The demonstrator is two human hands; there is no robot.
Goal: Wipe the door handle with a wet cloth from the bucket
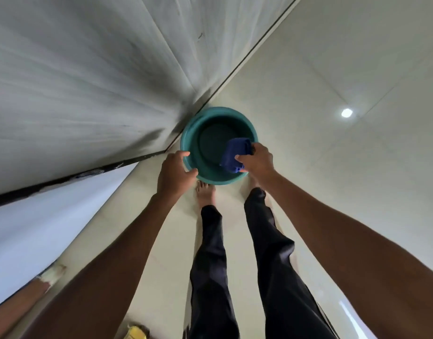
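Two bare forearms extend over dark trousers and glossy pale floor tiles (308, 99). The left hand (175, 173) grips the smooth rim of a round teal plastic basin (193, 133); the right hand (258, 161) pinches a folded blue cloth (233, 152) above its interior, beside a grey wall (76, 69).

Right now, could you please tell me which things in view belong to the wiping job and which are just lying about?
Part of the job:
- round teal plastic bucket, left hand gripping its rim
- folded dark blue cloth, held by the right hand over the bucket

Just lying about:
- yellow object on the floor, bottom edge
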